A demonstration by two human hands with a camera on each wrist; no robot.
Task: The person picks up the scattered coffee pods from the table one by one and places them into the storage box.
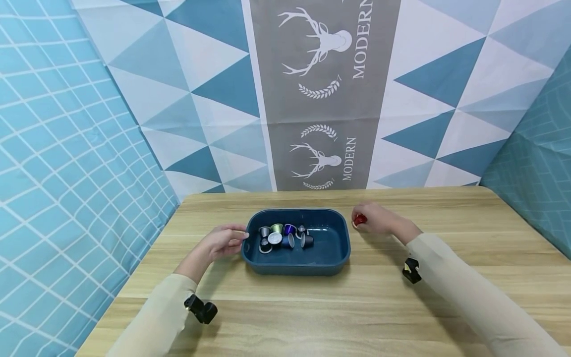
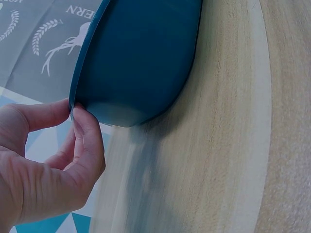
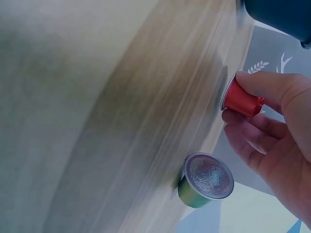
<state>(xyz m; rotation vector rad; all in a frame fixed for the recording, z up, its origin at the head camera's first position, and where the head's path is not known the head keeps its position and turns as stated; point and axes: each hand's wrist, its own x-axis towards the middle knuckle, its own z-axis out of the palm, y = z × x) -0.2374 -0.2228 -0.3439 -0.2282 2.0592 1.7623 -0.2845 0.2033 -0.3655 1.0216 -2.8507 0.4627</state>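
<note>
My left hand [image 1: 224, 240] pinches the left rim of a dark blue plastic bin [image 1: 292, 269]; in the left wrist view the thumb and forefinger meet over its edge. Inside the bin, mostly towards its left half, lie several coffee capsules, among them a purple one [image 1: 290, 229], a pale green one [image 1: 277, 228] and one showing its white lid [image 1: 274, 238]. To the right of the bin, my right hand [image 1: 375, 218] pinches a red coffee capsule [image 3: 242, 99] just above the table. A green coffee capsule [image 3: 204, 179] stands near that hand, hidden from the head view.
The wooden table [image 1: 285, 312] carries the bin near its back edge. Behind it hangs a patterned cloth [image 1: 214, 99] with triangles and deer heads. Blue cloths flank the left and right sides. Each sleeve bears a small black wrist camera [image 1: 200, 309].
</note>
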